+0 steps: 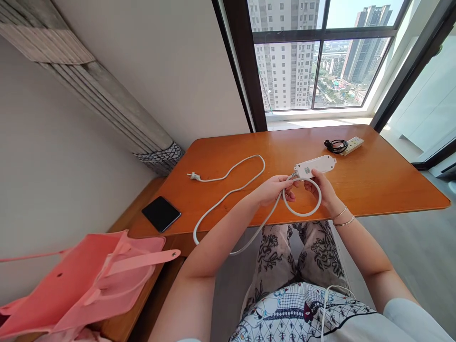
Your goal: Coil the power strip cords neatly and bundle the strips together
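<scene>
Cord (pixel 302 214) pinched by left hand (pixel 275 191), power strip (pixel 318 165) held by right hand (pixel 322 191), right of frame centre; cord probably springy, best gripped at crossing.

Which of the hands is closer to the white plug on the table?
Left. The left hand holds the white cord, to the right of the white plug. The right hand is farther right, at the white power strip.
</scene>
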`<control>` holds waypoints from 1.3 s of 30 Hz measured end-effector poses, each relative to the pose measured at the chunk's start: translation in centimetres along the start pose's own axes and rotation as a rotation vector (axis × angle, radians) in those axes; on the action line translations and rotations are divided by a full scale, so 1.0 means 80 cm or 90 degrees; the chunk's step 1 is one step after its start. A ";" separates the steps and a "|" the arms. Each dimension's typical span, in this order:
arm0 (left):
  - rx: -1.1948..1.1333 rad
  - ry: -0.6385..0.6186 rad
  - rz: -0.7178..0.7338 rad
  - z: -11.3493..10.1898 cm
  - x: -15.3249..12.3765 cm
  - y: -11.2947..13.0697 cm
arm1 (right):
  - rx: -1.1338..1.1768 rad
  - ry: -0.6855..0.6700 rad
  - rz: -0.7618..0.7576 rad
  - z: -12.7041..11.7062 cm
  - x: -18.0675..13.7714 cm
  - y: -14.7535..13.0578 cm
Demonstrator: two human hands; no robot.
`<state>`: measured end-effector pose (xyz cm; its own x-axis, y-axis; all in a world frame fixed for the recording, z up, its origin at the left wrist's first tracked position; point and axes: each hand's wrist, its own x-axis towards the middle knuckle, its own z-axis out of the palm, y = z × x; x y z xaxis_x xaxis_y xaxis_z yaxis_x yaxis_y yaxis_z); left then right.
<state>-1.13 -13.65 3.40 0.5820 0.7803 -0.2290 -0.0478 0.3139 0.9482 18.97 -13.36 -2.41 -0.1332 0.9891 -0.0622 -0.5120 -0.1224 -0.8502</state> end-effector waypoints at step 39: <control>-0.328 0.119 0.218 0.009 -0.061 0.096 | 0.000 -0.064 0.098 -0.029 -0.003 -0.049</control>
<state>-3.80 -15.44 11.94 0.3158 0.9488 -0.0104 -0.6163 0.2135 0.7580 23.00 -12.93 -0.25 -0.2939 0.9455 -0.1400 -0.4793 -0.2725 -0.8343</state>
